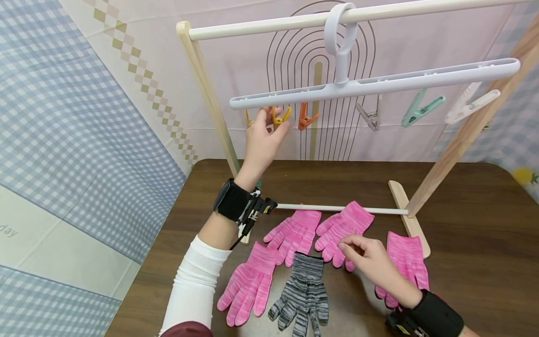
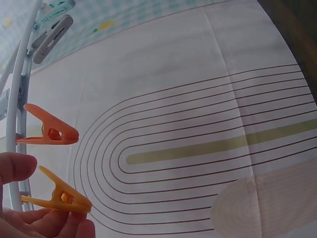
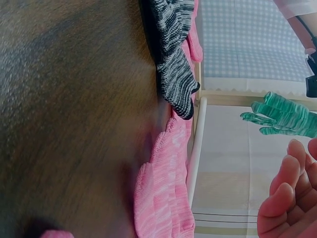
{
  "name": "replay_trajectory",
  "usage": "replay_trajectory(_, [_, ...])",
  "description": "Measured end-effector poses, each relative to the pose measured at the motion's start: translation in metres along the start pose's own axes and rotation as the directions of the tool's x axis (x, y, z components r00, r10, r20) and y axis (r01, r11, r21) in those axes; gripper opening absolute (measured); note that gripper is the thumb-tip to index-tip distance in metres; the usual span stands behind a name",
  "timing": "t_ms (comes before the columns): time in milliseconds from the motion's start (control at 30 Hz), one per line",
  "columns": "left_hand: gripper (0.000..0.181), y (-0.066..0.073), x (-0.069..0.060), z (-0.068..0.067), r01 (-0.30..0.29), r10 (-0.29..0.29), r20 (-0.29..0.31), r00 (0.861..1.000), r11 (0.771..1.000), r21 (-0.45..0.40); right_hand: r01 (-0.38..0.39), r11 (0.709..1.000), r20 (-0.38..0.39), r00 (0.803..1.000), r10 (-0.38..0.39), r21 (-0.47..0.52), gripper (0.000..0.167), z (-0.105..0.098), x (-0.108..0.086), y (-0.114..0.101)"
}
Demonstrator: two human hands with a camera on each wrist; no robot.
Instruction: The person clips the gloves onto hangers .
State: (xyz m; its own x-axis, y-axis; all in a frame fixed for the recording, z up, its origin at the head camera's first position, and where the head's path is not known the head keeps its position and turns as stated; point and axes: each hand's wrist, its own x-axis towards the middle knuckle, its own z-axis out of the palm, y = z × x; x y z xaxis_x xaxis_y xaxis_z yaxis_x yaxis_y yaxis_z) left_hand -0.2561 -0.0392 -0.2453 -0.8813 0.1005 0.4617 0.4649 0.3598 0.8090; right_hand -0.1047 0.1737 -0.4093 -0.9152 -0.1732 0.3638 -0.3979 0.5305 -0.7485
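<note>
My left hand [image 1: 263, 140] reaches up to a yellow clip [image 2: 64, 198] on the white hanger [image 1: 290, 95]. In the left wrist view its fingers lie against one side of the clip, while the thumb stands apart from the lever. An orange clip [image 1: 306, 117] hangs just to the right. My right hand [image 1: 376, 262] hovers over the table, fingers loosely bent, holding nothing. Around it lie pink gloves [image 1: 345, 229] and one grey-black striped glove [image 1: 305, 290]. A green glove [image 3: 285, 116] hangs in the right wrist view; my left forearm mostly hides it in the head view.
The hanger hooks over the white rail [image 1: 261, 27] of a wooden stand [image 1: 455, 145]. Grey [image 1: 371, 114], mint [image 1: 421, 108] and white [image 1: 469, 105] clips hang along its right half. A low white bar [image 1: 341, 208] crosses behind the gloves on the brown table [image 1: 476, 281].
</note>
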Motion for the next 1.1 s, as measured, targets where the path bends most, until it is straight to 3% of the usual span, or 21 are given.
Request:
replay_trajectory(400, [0.031, 0.001, 0.001, 0.0, -0.007, 0.007, -0.011, 1.0, 1.0, -0.006, -0.026, 1.0, 0.014, 1.0, 0.026, -0.008, 0.006, 0.004, -0.002, 0.005])
replay_trajectory(633, [0.033, 0.0, 0.002, 0.001, -0.025, 0.025, -0.022, 0.999, 1.0, 0.005, -0.041, 0.999, 0.014, 0.999, 0.041, -0.012, 0.005, 0.004, -0.001, 0.005])
replay_trajectory(933, [0.037, 0.0, 0.0, 0.001, -0.026, 0.027, -0.03, 0.999, 0.999, 0.019, -0.01, 0.994, -0.055, 0.998, 0.004, -0.105, 0.005, -0.001, 0.005, 0.015])
replay_trajectory(1100, [0.04, -0.002, 0.001, 0.001, -0.031, 0.031, -0.029, 0.999, 0.999, 0.015, -0.021, 0.99, -0.055, 0.998, 0.013, -0.137, 0.006, -0.006, 0.008, 0.022])
